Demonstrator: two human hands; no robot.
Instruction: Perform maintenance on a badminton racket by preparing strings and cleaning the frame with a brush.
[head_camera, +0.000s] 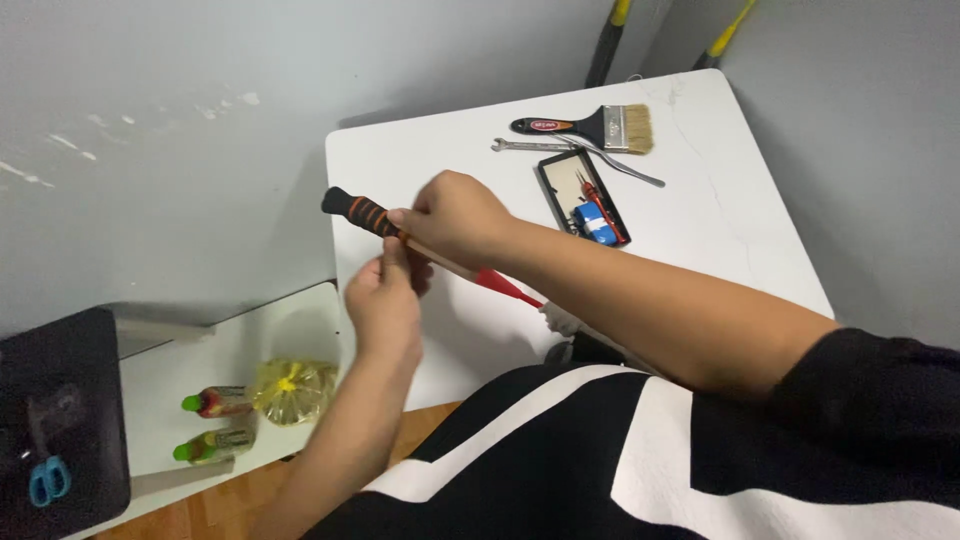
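My right hand (455, 218) grips a long tool (362, 211) with a black and orange ribbed handle, a wooden shaft and a red section (505, 288) lower down. The handle end sticks out to the left above the white table (700, 230). My left hand (385, 298) sits just below the right one, fingers pinching the shaft near the grip. Both hands hold the tool over the table's left edge.
On the table lie a paintbrush (590, 127), a wrench (530, 146), thin pliers (625, 166) and a black tray (582, 198) with small red and blue items. A lower white shelf (170, 400) at left holds two bottles (212, 425) and a yellow bag (292, 390). Blue scissors (48, 480) rest on a black surface.
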